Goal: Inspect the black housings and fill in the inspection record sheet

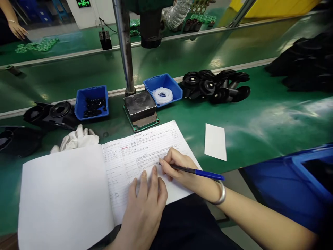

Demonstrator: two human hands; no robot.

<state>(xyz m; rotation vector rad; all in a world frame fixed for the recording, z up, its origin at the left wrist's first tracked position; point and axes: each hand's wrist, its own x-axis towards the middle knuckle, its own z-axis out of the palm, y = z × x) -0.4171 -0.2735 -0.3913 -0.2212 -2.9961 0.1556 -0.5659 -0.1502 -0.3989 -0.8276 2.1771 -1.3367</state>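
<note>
At nine o'clock on the green tabletop [260, 128] lie black moulded housings [49, 114], with a pair of white gloves [76, 139] just beside the top edge of the open logbook [104, 180], which fills the view from seven to six o'clock. Its left page is blank; its right page is a printed form, the upper rows carrying small entries, a red mark among them, while the lower rows under the hands look unfilled, so the writing seems roughly halfway down the sheet. The left hand [145, 205] rests flat on the lower part of the form, fingers spread and loose, closed on nothing, only pressing the paper. At eleven o'clock a blue bin of small black parts [91, 102] sits near a metal block [139, 106] under a steel post [125, 45], then a blue bin of white rings [163, 91]. The right hand [179, 166], at centre, has its grip pinched tight around a blue pen [197, 172], the tip touching the form. At two o'clock lie black wheels [215, 86], and a white slip [215, 141] at three.
</note>
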